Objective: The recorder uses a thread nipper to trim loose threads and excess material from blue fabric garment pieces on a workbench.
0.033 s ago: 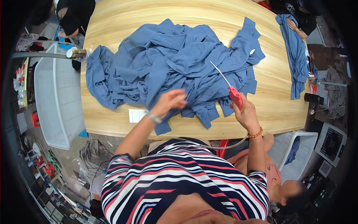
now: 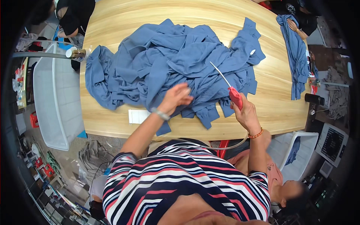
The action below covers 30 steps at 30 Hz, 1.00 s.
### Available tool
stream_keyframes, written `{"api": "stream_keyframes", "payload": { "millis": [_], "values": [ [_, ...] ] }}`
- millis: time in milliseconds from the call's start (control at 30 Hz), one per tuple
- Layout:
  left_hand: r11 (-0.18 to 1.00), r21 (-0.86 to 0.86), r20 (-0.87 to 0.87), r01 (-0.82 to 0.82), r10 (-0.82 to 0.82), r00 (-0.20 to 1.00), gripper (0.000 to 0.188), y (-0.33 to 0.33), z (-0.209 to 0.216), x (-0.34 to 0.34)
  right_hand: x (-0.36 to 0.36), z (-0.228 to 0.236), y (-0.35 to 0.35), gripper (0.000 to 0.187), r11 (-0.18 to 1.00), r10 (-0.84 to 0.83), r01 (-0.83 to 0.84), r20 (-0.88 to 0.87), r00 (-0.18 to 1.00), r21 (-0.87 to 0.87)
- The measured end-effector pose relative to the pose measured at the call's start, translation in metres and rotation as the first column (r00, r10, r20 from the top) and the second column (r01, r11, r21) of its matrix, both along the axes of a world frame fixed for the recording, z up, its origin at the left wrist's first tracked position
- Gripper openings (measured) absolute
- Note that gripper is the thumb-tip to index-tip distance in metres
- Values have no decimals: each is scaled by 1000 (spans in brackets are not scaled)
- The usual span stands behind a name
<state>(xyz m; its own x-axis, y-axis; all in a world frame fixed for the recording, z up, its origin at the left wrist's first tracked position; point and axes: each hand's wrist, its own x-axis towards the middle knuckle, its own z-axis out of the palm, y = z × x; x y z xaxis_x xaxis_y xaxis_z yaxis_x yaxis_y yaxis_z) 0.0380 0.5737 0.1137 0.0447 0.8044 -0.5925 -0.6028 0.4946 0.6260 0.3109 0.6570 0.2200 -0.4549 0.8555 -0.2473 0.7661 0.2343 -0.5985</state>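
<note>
A heap of crumpled blue garments [image 2: 161, 56] with ribbed cuffs and hems spreads over the wooden table [image 2: 112, 18]. My right hand [image 2: 247, 114] is closed round the red handle of an air blow gun [image 2: 235, 98]. Its thin metal nozzle points up and left over the cloth, and a clear hose [image 2: 210, 147] runs from near my right wrist past my waist. Above the heap's near edge, my left hand [image 2: 177, 99] is slightly blurred, fingers loosely apart, with nothing in it. A white paper slip [image 2: 138, 116] lies beside my left forearm. On the garment at right sits a small white tag [image 2: 252, 52].
A white tub [image 2: 48, 101] stands left of the table; another tub [image 2: 303, 150] with blue cloth is at the lower right. A person's hand [image 2: 292, 25] rests on blue garments [image 2: 296, 56] at the table's right edge. A jar [image 2: 77, 53] stands at the left edge.
My left hand has moved slightly up and to the right over the garments. My right hand holds the air blow gun in nearly the same place.
</note>
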Motion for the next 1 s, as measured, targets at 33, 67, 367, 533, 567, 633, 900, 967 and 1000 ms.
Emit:
{"api": "stream_keyframes", "payload": {
  "millis": [33, 67, 367, 533, 567, 633, 900, 967, 1000],
  "values": [
    [993, 19, -18, -115, 115, 993, 40, 20, -15, 13, -1, -1, -1, 19, 1000, 23, -23, 20, 1000, 12],
    [974, 39, -29, -223, 224, 974, 32, 40, -30, 22, -2, 1, -2, 16, 999, 40, -41, 46, 998, 24],
    [944, 124, 151, -307, 288, 946, 14, 59, -52, 10, 3, 12, -26, 22, 990, 142, -135, 212, 967, -49],
    [938, 154, 53, -311, 306, 950, 12, 51, -68, 8, -37, 20, -17, 24, 946, 318, -324, 197, 927, 0],
    [938, 185, 22, -294, 295, 955, 12, 51, -69, 8, -46, 18, -13, 24, 947, 316, -322, 196, 928, 1],
    [934, 218, -4, -282, 290, 957, 12, 50, -70, 10, -60, 14, -6, 24, 914, 400, -405, 219, 890, -22],
    [854, 435, -226, -285, 410, 884, 17, 43, -37, -1, -13, 18, -25, 25, 958, 287, -267, 266, 920, -109],
    [861, 494, -459, -121, 376, 805, 27, 50, -4, 20, -11, -6, -37, 26, 942, 331, -309, 234, 914, -128],
    [855, 519, -476, -8, 297, 828, 34, 55, 39, 40, -17, -15, -43, 25, 936, 352, -336, 250, 902, -103]
  ]
}}
